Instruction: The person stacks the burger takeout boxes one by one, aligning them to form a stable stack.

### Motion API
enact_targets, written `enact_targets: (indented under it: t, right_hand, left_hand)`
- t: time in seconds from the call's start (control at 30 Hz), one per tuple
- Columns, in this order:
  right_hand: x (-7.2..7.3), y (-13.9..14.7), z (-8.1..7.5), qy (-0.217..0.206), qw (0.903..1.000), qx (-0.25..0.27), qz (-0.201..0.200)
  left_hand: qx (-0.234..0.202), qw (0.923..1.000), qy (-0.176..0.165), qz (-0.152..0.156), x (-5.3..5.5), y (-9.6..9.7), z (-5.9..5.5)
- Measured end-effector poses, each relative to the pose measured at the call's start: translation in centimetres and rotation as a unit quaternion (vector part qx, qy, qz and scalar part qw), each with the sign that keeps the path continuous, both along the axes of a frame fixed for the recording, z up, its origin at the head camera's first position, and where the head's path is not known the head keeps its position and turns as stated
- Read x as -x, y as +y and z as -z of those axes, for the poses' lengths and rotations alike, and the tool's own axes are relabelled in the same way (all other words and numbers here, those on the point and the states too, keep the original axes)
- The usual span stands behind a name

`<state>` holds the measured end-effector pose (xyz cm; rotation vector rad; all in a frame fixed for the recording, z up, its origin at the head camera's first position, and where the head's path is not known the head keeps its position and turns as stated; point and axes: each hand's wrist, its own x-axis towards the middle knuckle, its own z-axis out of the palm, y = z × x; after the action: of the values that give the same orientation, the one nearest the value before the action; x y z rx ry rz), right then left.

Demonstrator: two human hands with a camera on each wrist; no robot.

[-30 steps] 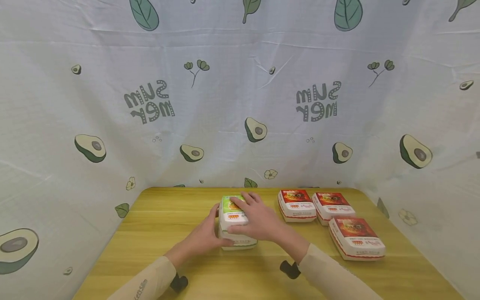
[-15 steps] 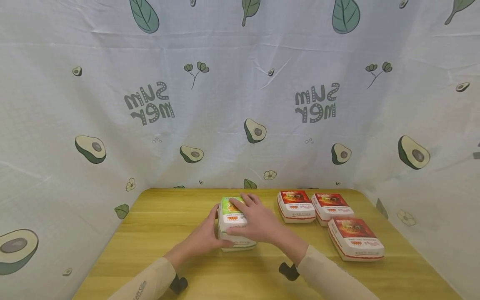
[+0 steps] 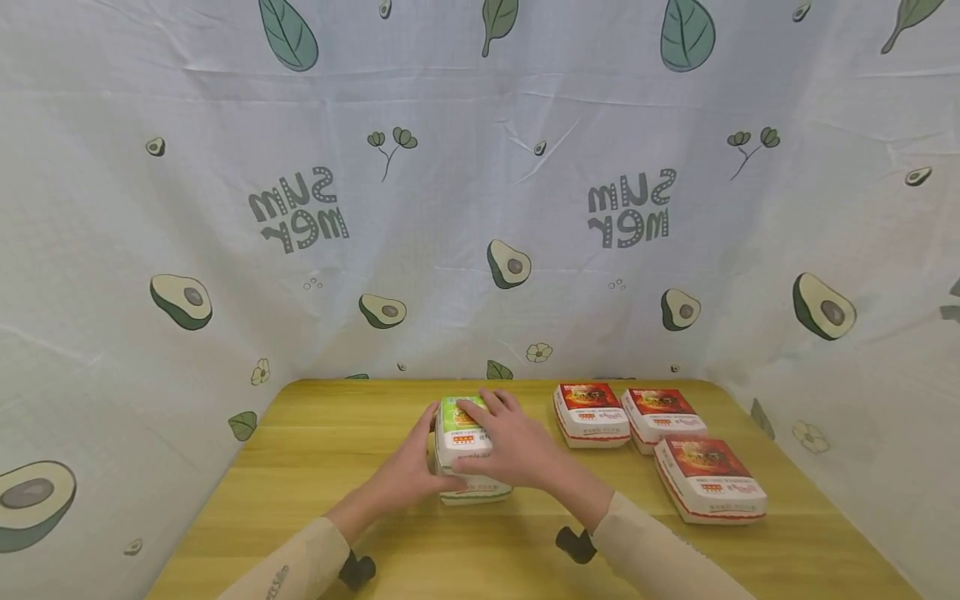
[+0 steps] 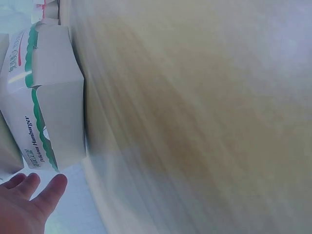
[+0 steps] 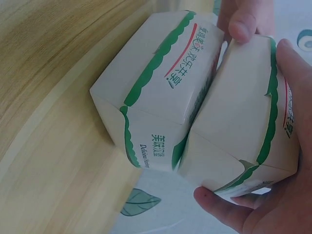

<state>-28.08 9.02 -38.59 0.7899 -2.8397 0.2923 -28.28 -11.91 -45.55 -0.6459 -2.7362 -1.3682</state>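
Two green-and-white burger boxes are stacked one on the other, front middle of the table. The upper burger box (image 3: pixel 467 442) has a green printed lid; the lower burger box (image 5: pixel 146 83) sits on the wood under it. My right hand (image 3: pixel 517 442) spans the upper box from above, fingers at its far side and thumb at the near side. On the left side my left hand (image 3: pixel 405 467) grips the upper box, its thumb across the near face close to the seam between boxes. The left wrist view shows the lower burger box (image 4: pixel 48 97) beside the left fingers (image 4: pixel 51 192).
To the right on the wooden table (image 3: pixel 315 442) lie three red-topped burger boxes: one at the back (image 3: pixel 591 415), a second burger box (image 3: pixel 663 417) beside it, and a nearer burger box (image 3: pixel 710 481). A patterned cloth (image 3: pixel 450 208) hangs behind and along the sides.
The head view has shifted very slightly. Both hands keep their places on the upper burger box, and the stack and the red-topped boxes stay put.
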Motion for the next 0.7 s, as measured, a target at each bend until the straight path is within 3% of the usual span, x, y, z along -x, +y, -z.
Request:
enact_targets:
  t: [0.4, 0.7]
  right_hand:
    - [0.06, -0.05, 0.07, 0.006, 1.0, 0.002, -0.003]
    - [0.01, 0.04, 0.19, 0.004, 1.0, 0.006, -0.002]
  left_hand:
    - [-0.017, 0.9996, 0.02, 0.013, -0.32, 0.27, -0.92]
    - [-0.025, 0.9995, 0.014, 0.01, -0.27, 0.47, -0.96]
